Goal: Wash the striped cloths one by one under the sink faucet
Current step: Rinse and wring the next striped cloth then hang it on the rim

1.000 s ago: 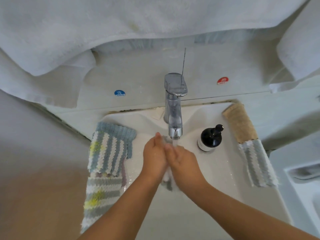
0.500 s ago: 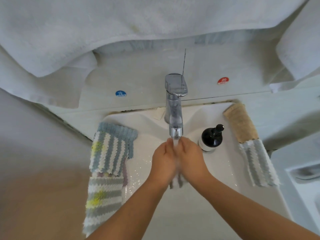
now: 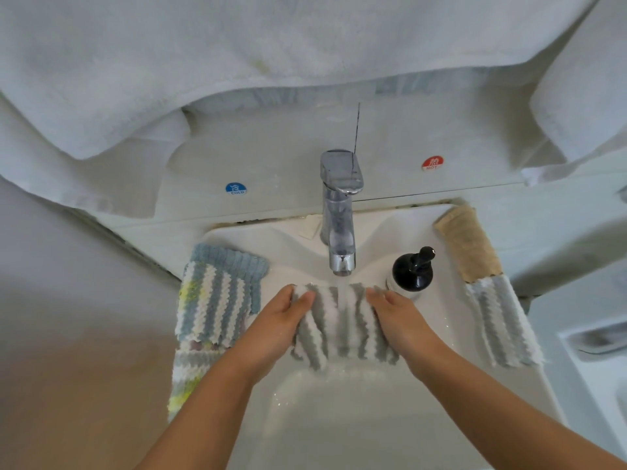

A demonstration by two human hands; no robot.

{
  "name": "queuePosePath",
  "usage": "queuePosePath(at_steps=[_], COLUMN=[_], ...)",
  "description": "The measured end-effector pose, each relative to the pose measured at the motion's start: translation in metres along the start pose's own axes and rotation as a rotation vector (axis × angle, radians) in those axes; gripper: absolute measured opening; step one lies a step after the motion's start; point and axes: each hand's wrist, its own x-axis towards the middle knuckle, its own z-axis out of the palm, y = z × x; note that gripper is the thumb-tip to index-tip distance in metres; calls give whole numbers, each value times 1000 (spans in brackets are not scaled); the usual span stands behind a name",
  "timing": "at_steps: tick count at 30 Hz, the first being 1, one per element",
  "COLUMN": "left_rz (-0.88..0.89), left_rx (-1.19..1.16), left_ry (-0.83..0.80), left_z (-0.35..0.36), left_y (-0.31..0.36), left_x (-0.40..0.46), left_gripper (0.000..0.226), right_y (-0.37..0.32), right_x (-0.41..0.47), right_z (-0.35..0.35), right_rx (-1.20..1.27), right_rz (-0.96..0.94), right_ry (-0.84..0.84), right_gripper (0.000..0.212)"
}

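Observation:
A grey-and-white striped cloth (image 3: 339, 329) is spread out under the chrome faucet (image 3: 339, 212), and running water falls onto its top middle. My left hand (image 3: 283, 320) grips the cloth's left edge. My right hand (image 3: 398, 317) grips its right edge. Both hands hold it over the white sink (image 3: 339, 418). A pile of blue, white and yellow striped cloths (image 3: 217, 300) lies on the sink's left rim. On the right rim lie a grey striped cloth (image 3: 502, 323) and a tan cloth (image 3: 470, 245).
A black soap pump bottle (image 3: 412, 271) stands just right of the faucet, close to my right hand. White towels (image 3: 237, 62) hang above the sink. Blue cold (image 3: 236, 188) and red hot (image 3: 431, 162) stickers mark the back ledge. A soap dish (image 3: 600, 339) sits at far right.
My hands were pressed together rubbing the bunched cloth under the water. They have moved apart and the cloth is now stretched open between them.

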Motion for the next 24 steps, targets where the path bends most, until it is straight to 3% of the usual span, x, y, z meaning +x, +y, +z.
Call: queuePosePath(at_steps=[2,5,7,9,11,13,16,24], left_rz=[7,15,40,61,72,72,73,44], left_rx=[-62,-246,-318,-337,-331,-322,-274,-302], left_ry=[-41,-92,-101,-89,-89,-100,-96,-106], left_z=[-3,-5,-6,-6,-6,-5,-4,-2], left_y=[-2,-2,1,4,6,8,9,12], left_x=[-2,-4,-5,-5,-5,-6,-7,-13], left_gripper=[24,27,28,28,28,31,27,29], right_y=[1,-5,-19,-40,-70,-100,-128,-113], right_x=[-6,-19,-31,-41,-48,-51,-49,-47], right_z=[0,-4,-9,-15,-24,-29,-28,-29], right_rx=[-77,-188,-206,-53,158,239,233,111], right_rz=[-30,-160,-318,-450,-446,-376,-319,-377], right_ry=[-18,-72,37,176,138,-20,-143,-189], right_gripper=[29,37,29,31,42,49,45,38])
